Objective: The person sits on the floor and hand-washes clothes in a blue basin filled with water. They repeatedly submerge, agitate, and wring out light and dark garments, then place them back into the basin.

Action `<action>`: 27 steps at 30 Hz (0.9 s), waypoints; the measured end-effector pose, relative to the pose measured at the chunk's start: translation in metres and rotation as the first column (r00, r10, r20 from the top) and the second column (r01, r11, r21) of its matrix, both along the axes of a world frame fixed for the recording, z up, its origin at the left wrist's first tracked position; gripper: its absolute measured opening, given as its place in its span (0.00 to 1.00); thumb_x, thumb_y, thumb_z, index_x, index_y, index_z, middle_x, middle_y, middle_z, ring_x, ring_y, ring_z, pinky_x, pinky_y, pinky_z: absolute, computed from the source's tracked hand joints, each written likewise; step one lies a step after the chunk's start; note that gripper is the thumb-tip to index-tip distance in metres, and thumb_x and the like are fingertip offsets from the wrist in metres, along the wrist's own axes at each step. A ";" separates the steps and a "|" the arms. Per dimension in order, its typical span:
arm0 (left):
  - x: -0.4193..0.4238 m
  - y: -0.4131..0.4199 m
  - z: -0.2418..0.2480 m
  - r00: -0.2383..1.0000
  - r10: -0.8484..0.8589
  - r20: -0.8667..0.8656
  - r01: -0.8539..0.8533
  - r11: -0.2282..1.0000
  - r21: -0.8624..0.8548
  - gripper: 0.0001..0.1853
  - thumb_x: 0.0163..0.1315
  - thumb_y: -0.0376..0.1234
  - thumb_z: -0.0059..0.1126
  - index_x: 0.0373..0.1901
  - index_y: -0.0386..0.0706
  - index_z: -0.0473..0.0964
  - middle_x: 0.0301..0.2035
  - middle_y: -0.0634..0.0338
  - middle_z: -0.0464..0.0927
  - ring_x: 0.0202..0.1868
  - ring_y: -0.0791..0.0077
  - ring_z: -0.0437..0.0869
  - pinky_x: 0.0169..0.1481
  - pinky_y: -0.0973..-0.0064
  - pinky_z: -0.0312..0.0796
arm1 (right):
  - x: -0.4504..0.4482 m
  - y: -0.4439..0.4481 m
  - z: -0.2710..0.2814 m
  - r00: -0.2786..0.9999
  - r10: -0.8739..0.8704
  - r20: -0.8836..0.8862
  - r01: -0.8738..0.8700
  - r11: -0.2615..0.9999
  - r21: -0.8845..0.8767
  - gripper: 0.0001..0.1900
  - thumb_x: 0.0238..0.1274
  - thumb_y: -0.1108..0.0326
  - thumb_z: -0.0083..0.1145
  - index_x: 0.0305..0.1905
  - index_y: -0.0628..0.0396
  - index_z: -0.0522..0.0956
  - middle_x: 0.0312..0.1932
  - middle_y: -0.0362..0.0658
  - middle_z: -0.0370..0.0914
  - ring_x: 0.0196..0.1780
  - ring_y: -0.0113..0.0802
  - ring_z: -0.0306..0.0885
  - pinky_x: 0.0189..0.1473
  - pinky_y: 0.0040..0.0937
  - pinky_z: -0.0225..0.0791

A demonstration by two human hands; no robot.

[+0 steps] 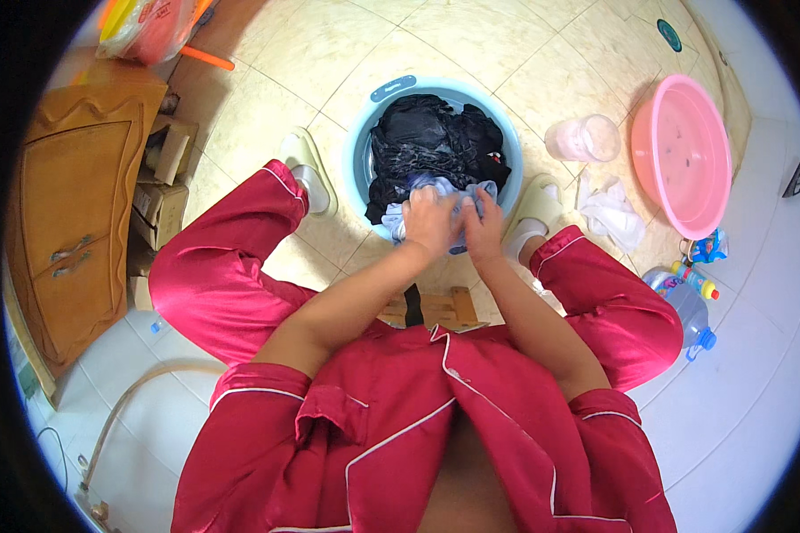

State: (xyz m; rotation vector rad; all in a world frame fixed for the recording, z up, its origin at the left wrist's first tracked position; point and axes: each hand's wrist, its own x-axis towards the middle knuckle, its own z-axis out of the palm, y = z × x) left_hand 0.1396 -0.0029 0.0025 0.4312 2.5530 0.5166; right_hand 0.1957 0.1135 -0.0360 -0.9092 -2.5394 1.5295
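A light blue plastic basin (512, 133) stands on the tiled floor between my feet. Wet black clothes (427, 133) fill most of it. At its near rim, my left hand (430, 216) grips a light blue cloth (393, 220), and the fingers are blurred. Close beside it, my right hand (483, 223) is closed on the same cloth, thumb towards the left hand. Part of the cloth hangs over the near rim below my hands. What lies under the black clothes is hidden.
To the right are a clear plastic jar (580, 138), a crumpled white plastic bag (612, 212), a pink basin (690, 156) tilted against the wall, a small bottle (697, 280) and a large water jug (693, 320). Leftward stand a wooden cabinet (83, 193) and cardboard boxes (163, 210). A hose (123, 400) curves behind.
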 end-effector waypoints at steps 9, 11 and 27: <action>0.022 -0.020 -0.051 0.982 -0.130 -0.139 0.117 0.988 -0.103 0.36 0.48 0.42 0.60 0.63 0.64 0.62 0.61 0.40 0.58 0.56 0.44 0.69 0.56 0.48 0.64 | 0.009 -0.009 -0.001 0.829 0.559 0.003 -0.525 0.777 0.348 0.54 0.39 0.34 0.63 0.66 0.63 0.57 0.59 0.77 0.54 0.62 0.73 0.55 0.63 0.61 0.49; -0.009 -0.016 -0.031 0.989 -0.149 -0.020 0.147 0.987 -0.068 0.40 0.42 0.40 0.66 0.62 0.60 0.62 0.54 0.42 0.64 0.49 0.47 0.73 0.48 0.56 0.70 | -0.001 -0.001 -0.001 0.812 0.575 0.097 -0.566 0.736 0.373 0.52 0.37 0.31 0.61 0.65 0.56 0.61 0.58 0.71 0.59 0.60 0.68 0.59 0.58 0.58 0.55; -0.098 -0.016 -0.047 0.983 -0.084 0.165 0.048 0.976 0.212 0.35 0.42 0.58 0.64 0.48 0.46 0.73 0.32 0.44 0.78 0.40 0.44 0.79 0.50 0.61 0.71 | -0.124 0.033 -0.007 0.801 0.505 0.320 -0.551 0.832 0.068 0.24 0.61 0.45 0.46 0.27 0.56 0.79 0.30 0.52 0.79 0.37 0.52 0.79 0.39 0.48 0.69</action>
